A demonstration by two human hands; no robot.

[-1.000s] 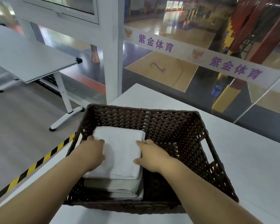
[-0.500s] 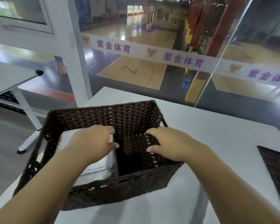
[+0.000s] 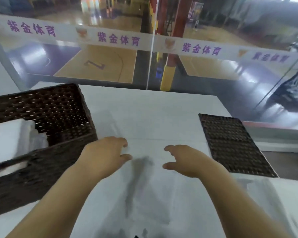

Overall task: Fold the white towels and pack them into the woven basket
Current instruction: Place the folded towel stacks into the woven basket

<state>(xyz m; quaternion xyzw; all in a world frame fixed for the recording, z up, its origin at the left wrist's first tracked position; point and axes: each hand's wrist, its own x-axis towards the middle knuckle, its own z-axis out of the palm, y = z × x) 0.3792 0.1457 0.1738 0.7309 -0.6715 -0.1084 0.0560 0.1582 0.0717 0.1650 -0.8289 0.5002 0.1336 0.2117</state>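
Woven basket [image 3: 46,117] left of my left hand [image 3: 104,154], folded towels [image 3: 9,138] inside. Right hand [image 3: 184,160] beside left, fingers loose over white worktop [image 3: 144,109]. Woven lid [image 3: 230,145] beyond right hand.

White table [image 3: 162,107] is carrying woven basket [image 3: 62,117] left of the hands, flat woven lid [image 3: 230,145] right, white towel [image 3: 153,194] lying spread under them.

Rough dark wicker basket [image 3: 58,117], soft white cloth towels [image 3: 10,134], matt table [image 3: 144,109].

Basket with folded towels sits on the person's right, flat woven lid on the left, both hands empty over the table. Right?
Sides are swapped. The head view shows the basket with towels on the left and the lid on the right. Left hand and right hand are empty.
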